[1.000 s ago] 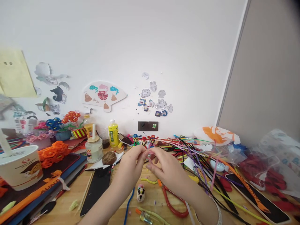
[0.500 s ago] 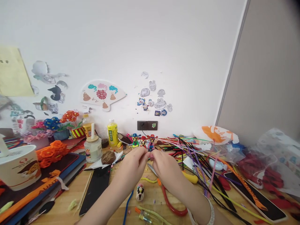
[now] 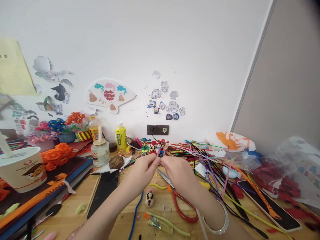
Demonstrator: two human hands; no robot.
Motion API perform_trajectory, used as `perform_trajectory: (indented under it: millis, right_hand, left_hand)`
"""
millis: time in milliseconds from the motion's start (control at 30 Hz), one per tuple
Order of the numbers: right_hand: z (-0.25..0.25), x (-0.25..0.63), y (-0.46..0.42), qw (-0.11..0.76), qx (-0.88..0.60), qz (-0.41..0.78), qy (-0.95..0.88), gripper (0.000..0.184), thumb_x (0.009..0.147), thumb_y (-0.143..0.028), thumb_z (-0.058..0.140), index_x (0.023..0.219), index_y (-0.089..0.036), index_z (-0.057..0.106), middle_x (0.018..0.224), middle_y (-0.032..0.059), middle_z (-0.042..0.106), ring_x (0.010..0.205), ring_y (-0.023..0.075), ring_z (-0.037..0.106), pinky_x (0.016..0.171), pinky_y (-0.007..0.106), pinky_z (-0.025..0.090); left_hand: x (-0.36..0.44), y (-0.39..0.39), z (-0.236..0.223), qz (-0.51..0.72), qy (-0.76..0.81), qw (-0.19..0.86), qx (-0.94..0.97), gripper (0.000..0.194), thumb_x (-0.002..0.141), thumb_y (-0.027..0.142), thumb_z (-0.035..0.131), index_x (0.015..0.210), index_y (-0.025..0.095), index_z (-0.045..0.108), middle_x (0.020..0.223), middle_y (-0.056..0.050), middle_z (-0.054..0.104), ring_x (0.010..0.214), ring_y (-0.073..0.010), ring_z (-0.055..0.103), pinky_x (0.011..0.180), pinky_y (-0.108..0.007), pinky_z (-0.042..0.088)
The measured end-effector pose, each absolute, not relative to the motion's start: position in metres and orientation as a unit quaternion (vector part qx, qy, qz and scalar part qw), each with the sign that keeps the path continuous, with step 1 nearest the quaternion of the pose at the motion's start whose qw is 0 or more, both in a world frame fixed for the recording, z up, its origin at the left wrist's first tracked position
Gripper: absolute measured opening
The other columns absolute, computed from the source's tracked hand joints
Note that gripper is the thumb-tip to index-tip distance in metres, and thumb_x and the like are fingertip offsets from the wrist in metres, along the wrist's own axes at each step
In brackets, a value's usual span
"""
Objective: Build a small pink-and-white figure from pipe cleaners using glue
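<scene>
Where a second ago the fingers were spread around a small pinkish sliver, the bare left hand [image 3: 143,170] and the bare right hand [image 3: 177,171] now meet at their fingertips, just beyond the blade tips of the metal scissors with looped red handles [image 3: 177,205]. Whether either grip is clamped on the sliver I cannot tell; the curled fingers hide it, so its place can only be given as possibly between the hands.

The right thumb, earlier stretched over the blades, is now out of sight, and more of the scissors' steel shows. On the right wrist, to the right of the scissors, a sparkling silver bracelet [image 3: 222,225] shows more fully than before.

Past the scissors' tips, as before, stand a small green figurine with a blue hat [image 3: 145,146], a red-hatted one [image 3: 153,147] and a purplish-pink one with a blue-and-red hat [image 3: 162,146]. Left of the scissors, a rounded whitish figure with a pink top and black markings [image 3: 149,198] keeps its place, as does a bent blue strand [image 3: 135,213] farther left.
</scene>
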State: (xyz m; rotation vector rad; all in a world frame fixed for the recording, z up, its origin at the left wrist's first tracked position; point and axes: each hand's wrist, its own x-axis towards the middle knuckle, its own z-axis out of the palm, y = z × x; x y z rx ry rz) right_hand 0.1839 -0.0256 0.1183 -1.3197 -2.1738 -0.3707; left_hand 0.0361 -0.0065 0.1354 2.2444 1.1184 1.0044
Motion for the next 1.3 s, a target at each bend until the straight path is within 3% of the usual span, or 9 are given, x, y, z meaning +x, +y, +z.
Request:
perform_trajectory:
  millis: [133,233,400,533,800,900,1100,1300]
  right_hand:
    - [0.115,0.184,-0.023,0.265,-0.447,-0.246,-0.818,0.017,0.086,-0.011,0.041,0.078,-0.018,0.054,0.073,0.0030,0.059,0.069,0.0164,0.052,0.058,0.025,0.032]
    - [0.114,0.182,-0.023,0.260,-0.419,-0.306,-0.814,0.019,0.086,-0.011,0.039,0.076,-0.016,0.055,0.069,0.0039,0.055,0.066,0.0175,0.047,0.056,0.027,0.031]
    - [0.117,0.182,-0.025,0.330,-0.416,-0.257,-0.807,0.027,0.090,-0.019,0.033,0.073,-0.016,0.054,0.070,0.0048,0.051,0.068,0.0174,0.044,0.059,0.028,0.032]
    - [0.124,0.187,-0.031,0.399,-0.394,-0.090,-0.823,0.031,0.091,-0.023,0.030,0.070,-0.017,0.051,0.068,0.0026,0.051,0.067,0.0147,0.044,0.061,0.026,0.033]
    - [0.136,0.199,-0.031,0.443,-0.327,0.249,-0.797,0.035,0.087,-0.040,0.040,0.064,-0.016,0.052,0.061,-0.0021,0.048,0.059,0.0106,0.044,0.056,0.022,0.033]
    - [0.139,0.202,-0.028,0.453,-0.325,0.263,-0.787,0.040,0.083,-0.048,0.043,0.062,-0.015,0.052,0.061,-0.0019,0.043,0.059,0.0110,0.042,0.055,0.022,0.032]
    - [0.138,0.212,-0.021,0.461,-0.368,0.148,-0.794,0.042,0.083,-0.047,0.045,0.061,-0.015,0.061,0.056,-0.0028,0.038,0.056,0.0107,0.037,0.052,0.023,0.027]
    - [0.129,0.233,-0.007,0.467,-0.355,0.336,-0.737,0.037,0.073,-0.048,0.059,0.059,-0.014,0.055,0.053,-0.0037,0.042,0.048,0.0077,0.034,0.044,0.021,0.023]
  left_hand:
    - [0.038,-0.001,0.128,0.352,0.394,0.425,0.735,0.031,0.080,0.041,0.035,0.056,0.020,0.033,0.048,0.009,0.027,0.040,-0.0077,0.029,0.040,-0.020,0.024]
    - [0.038,0.003,0.125,0.357,0.375,0.486,0.704,0.030,0.079,0.037,0.037,0.055,0.021,0.028,0.048,0.010,0.024,0.037,-0.0059,0.026,0.038,-0.019,0.022]
    - [0.038,-0.002,0.129,0.380,0.367,0.377,0.761,0.027,0.081,0.032,0.034,0.057,0.020,0.031,0.050,0.008,0.028,0.045,-0.0079,0.030,0.044,-0.021,0.026]
    - [0.038,-0.013,0.139,0.383,0.367,0.233,0.815,0.027,0.082,0.030,0.034,0.057,0.019,0.034,0.056,0.006,0.032,0.053,-0.0096,0.031,0.050,-0.022,0.026]
    - [0.029,-0.017,0.140,0.356,0.306,0.154,0.869,0.027,0.085,0.028,0.032,0.060,0.019,0.039,0.058,0.004,0.039,0.055,-0.0104,0.036,0.054,-0.022,0.029]
    - [0.028,-0.015,0.141,0.370,0.308,0.129,0.867,0.026,0.084,0.025,0.033,0.058,0.019,0.036,0.057,0.005,0.037,0.054,-0.0098,0.035,0.053,-0.021,0.028]
    - [0.041,-0.017,0.136,0.376,0.321,0.123,0.860,0.026,0.080,0.023,0.031,0.055,0.020,0.026,0.052,0.006,0.030,0.050,-0.0094,0.031,0.049,-0.021,0.024]
    - [0.043,-0.024,0.135,0.369,0.311,0.122,0.867,0.023,0.079,0.021,0.030,0.056,0.021,0.025,0.053,0.005,0.030,0.051,-0.0099,0.032,0.049,-0.022,0.025]
